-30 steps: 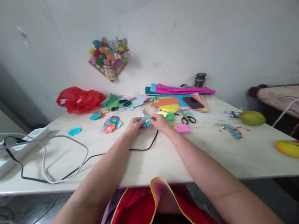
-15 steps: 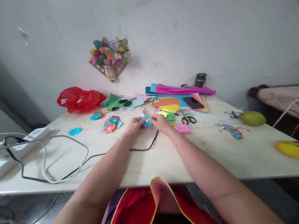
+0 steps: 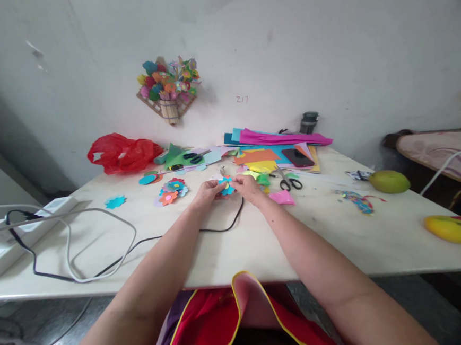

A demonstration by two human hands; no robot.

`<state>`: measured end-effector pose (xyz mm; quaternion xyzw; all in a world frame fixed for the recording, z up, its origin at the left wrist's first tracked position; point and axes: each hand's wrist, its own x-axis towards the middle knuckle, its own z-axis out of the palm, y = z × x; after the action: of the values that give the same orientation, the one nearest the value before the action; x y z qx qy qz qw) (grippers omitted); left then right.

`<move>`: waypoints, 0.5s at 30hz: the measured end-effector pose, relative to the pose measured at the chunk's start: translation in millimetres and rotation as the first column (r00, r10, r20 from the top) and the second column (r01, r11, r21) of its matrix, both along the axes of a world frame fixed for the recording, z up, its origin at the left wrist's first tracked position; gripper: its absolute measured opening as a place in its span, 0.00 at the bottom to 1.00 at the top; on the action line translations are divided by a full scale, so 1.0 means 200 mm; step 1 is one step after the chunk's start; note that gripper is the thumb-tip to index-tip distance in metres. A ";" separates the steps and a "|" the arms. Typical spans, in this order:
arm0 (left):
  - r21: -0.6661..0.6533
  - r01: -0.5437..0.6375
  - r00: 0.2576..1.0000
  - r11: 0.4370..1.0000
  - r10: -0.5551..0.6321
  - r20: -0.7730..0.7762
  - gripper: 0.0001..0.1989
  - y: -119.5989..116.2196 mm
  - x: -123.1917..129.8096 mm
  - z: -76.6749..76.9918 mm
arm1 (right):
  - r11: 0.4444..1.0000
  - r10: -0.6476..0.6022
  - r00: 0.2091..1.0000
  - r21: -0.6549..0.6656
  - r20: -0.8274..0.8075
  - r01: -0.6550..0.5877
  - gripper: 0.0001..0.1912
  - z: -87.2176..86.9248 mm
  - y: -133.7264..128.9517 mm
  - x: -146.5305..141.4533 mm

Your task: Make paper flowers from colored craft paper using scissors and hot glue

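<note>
A blue paper flower [image 3: 226, 186] with a small yellowish centre is held just above the table, between both hands. My left hand [image 3: 208, 192] pinches its left side with thumb and fingers. On its right edge, my right hand [image 3: 248, 188] has its fingers closed. A pile of layered paper flowers [image 3: 172, 191] in orange, blue and red lies left of my left hand. One more blue flower [image 3: 115, 202] lies farther left. Behind my right hand are yellow and green paper pieces [image 3: 262, 167], and a pink piece [image 3: 282, 198] is to its right.
Black-handled scissors [image 3: 291, 184] lie right of my right hand, another pair [image 3: 194, 157] at the back. A black cable [image 3: 221, 230] crosses the table [image 3: 248, 248]. A red bag [image 3: 123, 154] and a power strip [image 3: 47, 216] are left, mangoes [image 3: 389, 182] right.
</note>
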<state>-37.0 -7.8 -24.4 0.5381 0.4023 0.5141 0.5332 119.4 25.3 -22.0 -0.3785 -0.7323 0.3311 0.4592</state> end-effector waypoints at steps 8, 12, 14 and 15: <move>0.004 0.006 0.999 1.000 -0.006 -0.039 0.19 0.00 -0.01 0.00 | 0.997 -0.029 0.998 0.079 0.058 0.024 0.11 0.00 0.00 0.00; 0.014 0.006 0.999 1.000 -0.005 -0.043 0.18 -0.01 -0.01 0.00 | 0.996 -0.040 0.997 0.087 0.070 0.034 0.10 0.00 0.01 0.00; 0.015 0.005 0.999 1.000 -0.004 -0.039 0.18 -0.01 -0.01 0.00 | 0.998 -0.026 0.999 0.062 0.045 0.023 0.10 0.01 0.00 0.01; 0.014 0.000 0.999 1.000 0.000 -0.033 0.18 -0.01 -0.01 0.00 | 0.999 -0.012 1.000 0.037 0.022 0.012 0.10 0.02 -0.01 0.01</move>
<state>-38.0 -9.2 -23.8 0.5502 0.4077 0.5078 0.5227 120.9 23.5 -18.8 -0.3779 -0.7411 0.3105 0.4599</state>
